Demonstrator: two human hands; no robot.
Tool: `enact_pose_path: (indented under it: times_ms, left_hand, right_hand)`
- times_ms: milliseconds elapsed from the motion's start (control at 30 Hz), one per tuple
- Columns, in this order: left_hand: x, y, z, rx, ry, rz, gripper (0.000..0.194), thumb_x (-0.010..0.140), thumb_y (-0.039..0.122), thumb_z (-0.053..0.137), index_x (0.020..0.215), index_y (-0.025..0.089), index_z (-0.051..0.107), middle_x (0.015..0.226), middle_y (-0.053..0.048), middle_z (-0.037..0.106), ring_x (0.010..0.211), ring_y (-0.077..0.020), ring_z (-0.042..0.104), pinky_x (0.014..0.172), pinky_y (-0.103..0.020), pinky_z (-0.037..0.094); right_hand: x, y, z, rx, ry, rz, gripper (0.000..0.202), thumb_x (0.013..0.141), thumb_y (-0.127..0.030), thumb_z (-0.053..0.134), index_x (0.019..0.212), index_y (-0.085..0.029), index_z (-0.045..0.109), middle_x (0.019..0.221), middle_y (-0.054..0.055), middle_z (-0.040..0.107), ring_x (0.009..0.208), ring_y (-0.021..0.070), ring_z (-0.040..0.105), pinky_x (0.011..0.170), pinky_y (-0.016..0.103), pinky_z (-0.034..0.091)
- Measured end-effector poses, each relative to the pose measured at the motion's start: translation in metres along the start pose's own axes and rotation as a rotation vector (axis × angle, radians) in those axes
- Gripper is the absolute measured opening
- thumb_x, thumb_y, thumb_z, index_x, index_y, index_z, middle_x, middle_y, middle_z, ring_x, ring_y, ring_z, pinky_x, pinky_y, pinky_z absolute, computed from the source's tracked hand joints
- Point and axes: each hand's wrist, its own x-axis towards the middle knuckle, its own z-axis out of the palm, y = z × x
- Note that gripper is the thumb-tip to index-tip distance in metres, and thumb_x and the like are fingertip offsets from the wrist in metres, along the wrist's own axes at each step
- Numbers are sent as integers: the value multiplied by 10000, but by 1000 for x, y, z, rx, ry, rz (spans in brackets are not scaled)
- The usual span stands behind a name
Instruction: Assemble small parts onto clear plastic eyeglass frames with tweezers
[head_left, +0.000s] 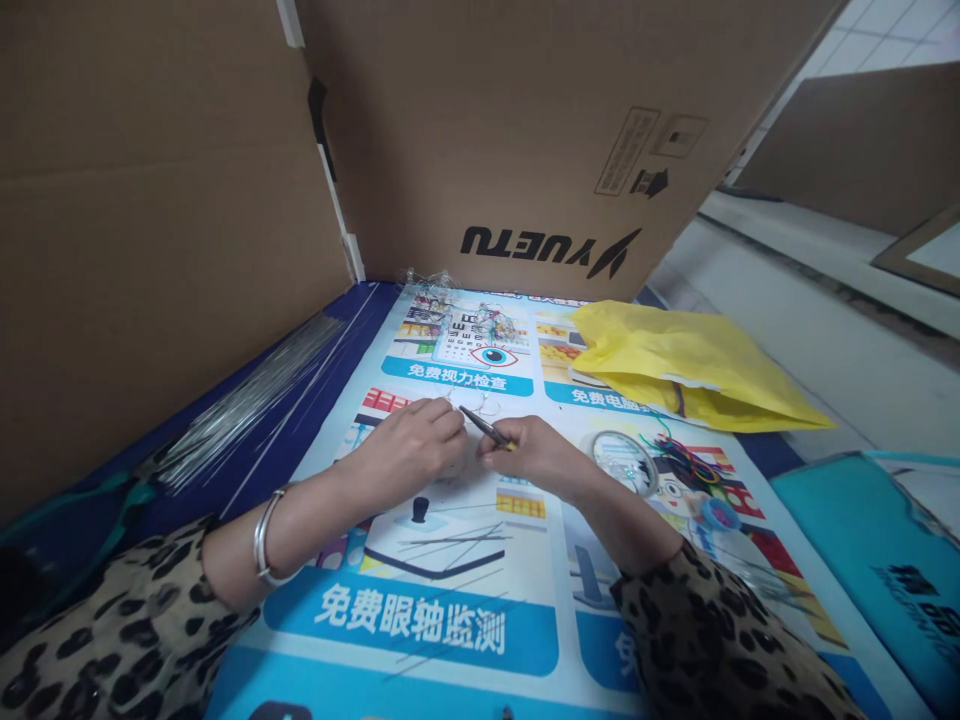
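Over the middle of a printed poster (525,540), my two hands are close together. My right hand (534,455) is closed around small pliers (487,428), whose dark tips point up and left toward my other hand. The fingers of my left hand (424,440) are pinched together; what they hold is too small to make out. Faint thin wire loops (487,403) show just beyond the hands. Several thin dark wires (450,540) lie on the poster below my hands. A clear round dish (624,462) sits right of my right hand.
Cardboard walls (480,130) stand behind and left. A bundle of silvery wires (251,400) lies at the left, with tangled wire (427,282) at the back. A yellow bag (690,355), coloured cords (694,465) and a teal folder (862,550) are on the right.
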Motion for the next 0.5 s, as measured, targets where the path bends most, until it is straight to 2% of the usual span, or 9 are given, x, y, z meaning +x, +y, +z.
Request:
enact_pose_path:
  times_ms: [333, 500]
  left_hand:
    - [1, 9, -6, 42, -69, -83, 130, 814, 121, 442, 744, 140, 550, 739, -61, 537, 719, -188, 462, 605, -307, 402]
    - [0, 8, -5, 3, -45, -176, 96, 784, 117, 478, 790, 139, 570, 769, -61, 550, 738, -187, 481, 605, -290, 404]
  right_hand:
    - [-1, -6, 5, -223, 148, -51, 79, 650, -165, 479, 612, -179, 546, 581, -48, 494, 573, 81, 425, 532, 197, 304]
    - [2, -14, 6, -362, 252, -74, 91, 666, -154, 491, 638, -185, 573, 645, -27, 569, 616, 97, 482, 568, 208, 317]
